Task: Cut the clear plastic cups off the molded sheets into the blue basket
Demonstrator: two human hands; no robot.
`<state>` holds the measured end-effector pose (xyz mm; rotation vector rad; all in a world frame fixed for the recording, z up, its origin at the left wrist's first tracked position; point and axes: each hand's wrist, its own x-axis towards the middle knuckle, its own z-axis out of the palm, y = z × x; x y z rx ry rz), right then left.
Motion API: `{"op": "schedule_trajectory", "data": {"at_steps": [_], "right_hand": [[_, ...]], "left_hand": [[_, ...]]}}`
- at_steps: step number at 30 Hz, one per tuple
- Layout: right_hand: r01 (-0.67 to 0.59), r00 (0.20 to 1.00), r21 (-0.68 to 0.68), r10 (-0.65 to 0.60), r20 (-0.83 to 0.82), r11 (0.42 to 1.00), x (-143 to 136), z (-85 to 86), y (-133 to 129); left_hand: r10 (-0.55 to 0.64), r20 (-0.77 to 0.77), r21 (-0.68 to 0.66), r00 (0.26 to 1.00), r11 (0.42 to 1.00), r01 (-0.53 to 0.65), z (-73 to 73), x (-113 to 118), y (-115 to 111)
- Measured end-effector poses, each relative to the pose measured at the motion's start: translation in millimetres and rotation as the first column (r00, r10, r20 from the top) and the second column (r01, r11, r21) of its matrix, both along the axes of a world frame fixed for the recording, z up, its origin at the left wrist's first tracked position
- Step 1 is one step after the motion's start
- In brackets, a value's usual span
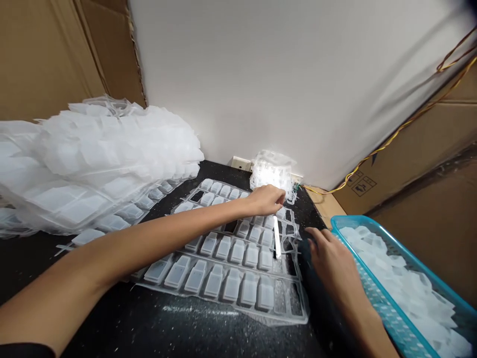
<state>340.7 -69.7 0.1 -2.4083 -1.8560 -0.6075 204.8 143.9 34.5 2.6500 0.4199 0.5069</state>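
On the speckled black counter [179, 333], in the head view, we see a molded sheet of translucent plastic [237, 265] lying flat, its rows of box-shaped cells broken by some gaps. Our left hand [266, 200] reaches across to its far right part, fingers curled down; a slim white stick [277, 238] lies just below them, though we cannot tell whether they pinch it. Our right hand [333, 251] is beside the sheet's right edge, its fingers loosely bent and spread, with nothing visible in them. Close to that hand stands a blue basket [385, 303], holding loose translucent pieces [402, 283]. To the left we have a tall heap of similar sheets [112, 149]; beyond the left hand, a smaller bright pile [274, 169] sits against the white wall [238, 74], next to a socket [241, 163]. Cardboard [40, 49] rises at far left.
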Motion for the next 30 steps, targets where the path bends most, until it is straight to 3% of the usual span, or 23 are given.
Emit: {"op": "schedule_trajectory", "data": {"at_steps": [4,8,16,21,23,25,27,30], "right_hand": [[-0.318,0.945,-0.173,0.327,0.027,0.932,-11,16.2,46],[-0.42,0.897,-0.256,0.442,0.029,0.871,-7,21.4,78],[-0.552,0.823,-0.257,0.568,-0.011,0.794,3,11.4,64],[-0.601,0.797,-0.122,0.581,-0.165,0.79,5,8.1,61],[-0.581,0.787,-0.006,0.56,-0.257,0.814,9,7.4,59],[-0.482,0.784,0.165,0.508,-0.357,0.861,13,5.8,57],[-0.268,0.776,0.36,0.422,-0.469,0.894,18,2.4,55],[0.084,0.672,0.503,0.324,-0.666,0.86,21,-6.2,57]], "left_hand": [[-0.013,0.005,-0.015,1.0,1.0,0.013,-2.9,27,9],[0.035,0.06,-0.032,0.998,0.999,-0.033,-0.6,42,17],[0.046,0.099,-0.077,0.994,0.996,-0.038,-13.1,43,32],[0.038,0.136,-0.099,0.99,0.995,-0.024,-22.4,44,35],[0.031,0.157,-0.11,0.987,0.994,-0.013,-24.1,45,36],[0.02,0.178,-0.12,0.984,0.993,0.002,-25.3,44,38],[0.005,0.195,-0.129,0.981,0.991,0.021,-26.7,43,40],[-0.047,0.205,-0.135,0.978,0.988,0.076,-29.0,40,41]]}}
